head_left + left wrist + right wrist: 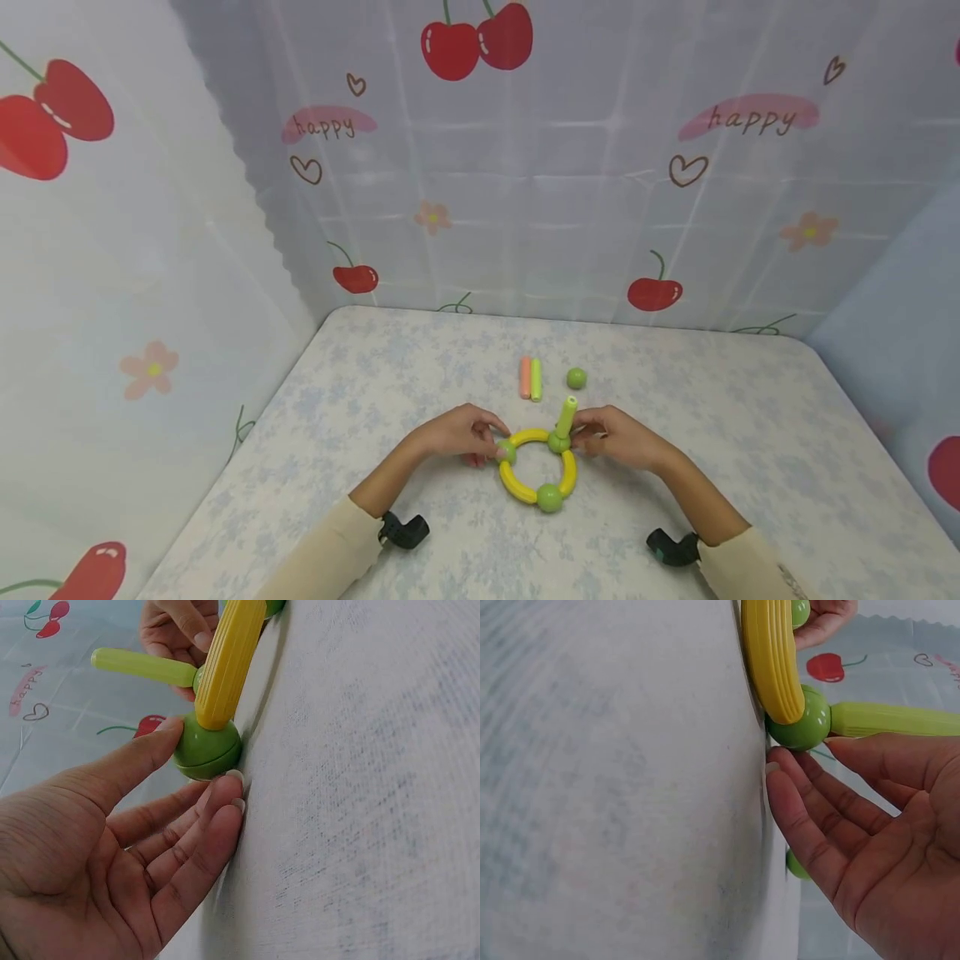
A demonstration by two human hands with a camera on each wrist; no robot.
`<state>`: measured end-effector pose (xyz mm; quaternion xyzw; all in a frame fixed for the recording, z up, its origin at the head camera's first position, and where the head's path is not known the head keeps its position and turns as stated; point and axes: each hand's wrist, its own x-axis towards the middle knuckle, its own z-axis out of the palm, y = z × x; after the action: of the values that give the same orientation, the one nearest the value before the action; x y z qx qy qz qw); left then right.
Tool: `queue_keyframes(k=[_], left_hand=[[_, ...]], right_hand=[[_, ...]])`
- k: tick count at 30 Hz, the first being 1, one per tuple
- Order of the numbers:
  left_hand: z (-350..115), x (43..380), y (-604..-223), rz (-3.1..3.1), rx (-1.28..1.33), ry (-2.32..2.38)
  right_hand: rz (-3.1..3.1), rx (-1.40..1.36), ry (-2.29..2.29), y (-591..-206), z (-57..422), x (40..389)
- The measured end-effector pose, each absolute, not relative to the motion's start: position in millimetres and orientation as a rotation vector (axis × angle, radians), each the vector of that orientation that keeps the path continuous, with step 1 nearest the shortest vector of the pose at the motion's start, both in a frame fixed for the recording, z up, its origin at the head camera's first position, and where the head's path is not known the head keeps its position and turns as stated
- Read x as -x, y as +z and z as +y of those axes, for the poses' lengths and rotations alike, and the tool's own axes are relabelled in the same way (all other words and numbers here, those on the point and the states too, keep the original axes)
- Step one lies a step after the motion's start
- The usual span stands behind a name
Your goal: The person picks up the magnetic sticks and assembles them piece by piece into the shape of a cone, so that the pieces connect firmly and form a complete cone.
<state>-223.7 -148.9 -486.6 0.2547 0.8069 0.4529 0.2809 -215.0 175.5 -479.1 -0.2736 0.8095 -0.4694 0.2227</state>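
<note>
A ring of curved yellow pieces (517, 485) joined by green balls lies flat on the table. My left hand (457, 432) pinches the ball at the ring's left (206, 746) between thumb and fingertips. On the far right side, my right hand (626, 437) holds another green ball (802, 724) with its thumb and fingers. From that ball a light green stick (567, 417) stands up, leaning slightly right. A third green ball (550, 498) sits at the near side of the ring, untouched.
Beyond the ring, a pink stick (526, 377) and a light green stick (536, 380) lie side by side. A loose green ball (576, 378) rests to their right. Cherry-printed curtains (525, 208) stand behind the patterned table (360, 367).
</note>
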Motion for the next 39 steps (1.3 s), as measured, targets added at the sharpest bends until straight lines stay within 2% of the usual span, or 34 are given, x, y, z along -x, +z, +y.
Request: queue_keyframes(k=[9, 21, 32, 39], left_hand=[[-142, 229, -487, 2.18, -0.532, 1.285], [-132, 236, -492, 2.303, -0.493, 1.283], [-118, 241, -498, 2.503, -0.697, 1.226], [-109, 240, -499, 2.565, -0.722, 1.195]], right_hand=[[2.177, 0.74, -1.326, -477, 185, 204], [2.111, 0.687, -1.343, -473, 187, 186], [2.081, 0.773, -1.31, -476, 185, 175], [2.017, 0.791, -1.291, -472, 178, 166]])
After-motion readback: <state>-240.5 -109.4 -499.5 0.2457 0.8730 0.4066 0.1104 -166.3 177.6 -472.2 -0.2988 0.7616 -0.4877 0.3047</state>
